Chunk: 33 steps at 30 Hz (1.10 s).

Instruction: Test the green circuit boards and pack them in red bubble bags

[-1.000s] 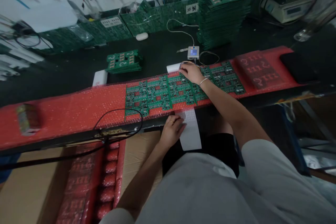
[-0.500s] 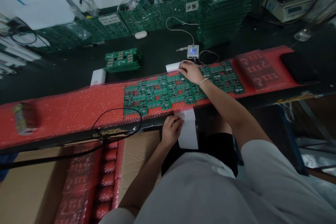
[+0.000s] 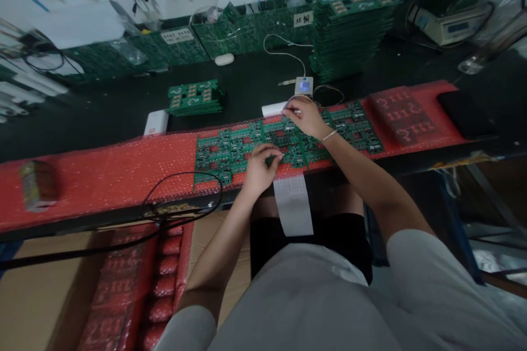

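Note:
Several green circuit boards (image 3: 249, 148) lie side by side on red bubble wrap (image 3: 123, 162). Above their middle, my left hand (image 3: 261, 169) has its thumb and forefinger closed together; whatever they pinch is too small to make out. My right hand (image 3: 307, 118) is at the boards' far edge, fingers pinched on thin wires (image 3: 293, 100) whose tip is hidden. These wires seem to lead from a small white device (image 3: 303, 86) with a lit screen, just behind that hand. A white perforated sheet (image 3: 293, 205) hangs over the table's front edge below my hands.
Boards are stacked low (image 3: 195, 97) at the back left and in a tall pile (image 3: 349, 33) at the back right. A wrapped board (image 3: 405, 112) and a black phone (image 3: 465, 114) lie right. A black cable (image 3: 181, 173) loops over the front edge, above a carton (image 3: 45, 285).
My left hand has risen from the white sheet at the table edge to above the boards. The sheet now hangs freely. My right hand stays near the far edge, still pinched.

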### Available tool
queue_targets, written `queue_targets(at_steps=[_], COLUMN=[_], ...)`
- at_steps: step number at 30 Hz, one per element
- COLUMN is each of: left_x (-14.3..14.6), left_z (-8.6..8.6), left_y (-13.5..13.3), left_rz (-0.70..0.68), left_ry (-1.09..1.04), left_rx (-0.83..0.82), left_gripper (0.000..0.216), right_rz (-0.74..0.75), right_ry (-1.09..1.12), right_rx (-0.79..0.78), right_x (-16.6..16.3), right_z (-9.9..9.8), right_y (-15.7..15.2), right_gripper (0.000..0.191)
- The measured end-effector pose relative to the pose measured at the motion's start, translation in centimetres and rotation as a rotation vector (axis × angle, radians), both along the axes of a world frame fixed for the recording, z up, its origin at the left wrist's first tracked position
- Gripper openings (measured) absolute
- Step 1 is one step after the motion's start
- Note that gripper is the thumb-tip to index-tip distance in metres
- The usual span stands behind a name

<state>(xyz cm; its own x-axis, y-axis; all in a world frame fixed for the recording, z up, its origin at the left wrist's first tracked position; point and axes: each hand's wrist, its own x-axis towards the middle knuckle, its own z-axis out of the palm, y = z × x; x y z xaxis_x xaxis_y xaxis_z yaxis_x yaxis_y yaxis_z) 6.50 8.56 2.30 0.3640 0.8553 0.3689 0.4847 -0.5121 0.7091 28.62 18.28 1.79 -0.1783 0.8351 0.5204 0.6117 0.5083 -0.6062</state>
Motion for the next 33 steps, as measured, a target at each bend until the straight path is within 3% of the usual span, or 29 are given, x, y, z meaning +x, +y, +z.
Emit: queue_targets(at_steps=[3,8,14,24,33], left_x=[0.5,0.6,0.4,1.4,3.6], left_z=[-0.6,-1.9,-2.2,-1.9,-2.4], left_y=[2.2,2.5,2.1,0.7,-0.4], left_rz=[-0.041,-0.010,-0.016,-0.001,0.140], left_ry=[-0.008,0.040,0.068,0.177,0.256], left_rx=[-0.086,-0.109,-0.102,-0.121,-0.123], left_gripper=[0.009,0.011,0.010,0.008,0.006], right_rz=[0.096,0.068,0.074,0.088,0.067], right_ry=[0.031,0.020,-0.038,-0.102,-0.116], right_rx=[-0.062,-0.106,-0.043,-0.066,-0.090], right_x=[0.2,0.1,-0.3,-0.5,-0.6], right_z=[0.4,-1.9,-2.6,-2.7,-2.8], right_y=[-4.1,-8.1,-7.7,-7.4,-7.5], right_gripper=[0.031,0.027,0.024,0.026,0.027])
